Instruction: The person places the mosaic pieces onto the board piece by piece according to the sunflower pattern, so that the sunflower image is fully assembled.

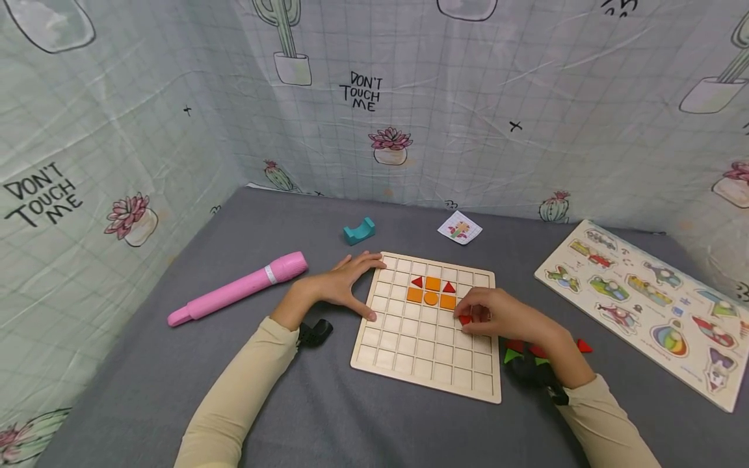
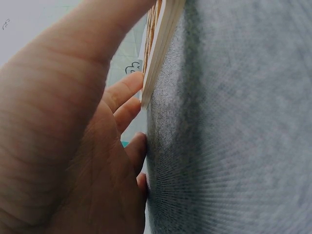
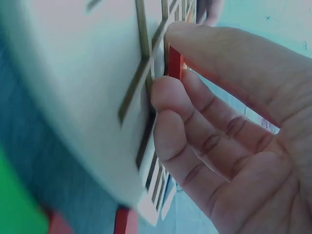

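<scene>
A wooden grid board lies on the grey cloth in the head view. My right hand pinches a small red piece between thumb and fingers, at the board's right part. In the head view, orange squares, an orange circle and two red triangles sit in cells of its upper half. My left hand is spread along the board's left edge, thumb and fingertips touching it. The right fingers hide part of the red piece.
Loose red and green pieces lie right of the board, partly under the right wrist. A picture card and teal block lie behind, a pink pen-shaped object left, a picture puzzle board right.
</scene>
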The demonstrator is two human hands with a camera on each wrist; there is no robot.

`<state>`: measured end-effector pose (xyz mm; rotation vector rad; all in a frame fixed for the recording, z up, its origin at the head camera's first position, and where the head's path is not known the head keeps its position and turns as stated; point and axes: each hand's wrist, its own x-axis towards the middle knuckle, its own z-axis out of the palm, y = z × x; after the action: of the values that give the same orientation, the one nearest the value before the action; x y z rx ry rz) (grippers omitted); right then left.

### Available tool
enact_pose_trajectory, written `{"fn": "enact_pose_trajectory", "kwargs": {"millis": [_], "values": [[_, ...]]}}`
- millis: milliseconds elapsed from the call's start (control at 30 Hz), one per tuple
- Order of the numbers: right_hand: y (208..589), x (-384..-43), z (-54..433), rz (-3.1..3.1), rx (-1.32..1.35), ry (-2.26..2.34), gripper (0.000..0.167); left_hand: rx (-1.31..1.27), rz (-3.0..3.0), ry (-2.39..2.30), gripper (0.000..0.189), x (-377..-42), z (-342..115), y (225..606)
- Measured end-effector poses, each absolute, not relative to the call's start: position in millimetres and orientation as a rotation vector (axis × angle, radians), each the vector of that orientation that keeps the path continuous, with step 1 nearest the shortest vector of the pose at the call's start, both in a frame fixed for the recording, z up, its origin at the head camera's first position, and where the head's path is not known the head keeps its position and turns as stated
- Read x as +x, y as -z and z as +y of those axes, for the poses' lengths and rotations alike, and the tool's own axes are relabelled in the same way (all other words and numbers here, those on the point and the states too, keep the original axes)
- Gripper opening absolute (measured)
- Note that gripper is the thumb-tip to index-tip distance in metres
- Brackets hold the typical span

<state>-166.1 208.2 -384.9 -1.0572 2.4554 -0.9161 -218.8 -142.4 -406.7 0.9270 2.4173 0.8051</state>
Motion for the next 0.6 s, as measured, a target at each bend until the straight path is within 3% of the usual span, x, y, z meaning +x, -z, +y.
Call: {"fn": "enact_pose_trajectory", "kwargs": {"millis": [600], "values": [[392.7, -172.0, 179.6, 2.513, -1.138, 0.883, 0.015, 0.931, 2.426, -0.803, 0.096, -218.8, -142.6, 408.5]]}}
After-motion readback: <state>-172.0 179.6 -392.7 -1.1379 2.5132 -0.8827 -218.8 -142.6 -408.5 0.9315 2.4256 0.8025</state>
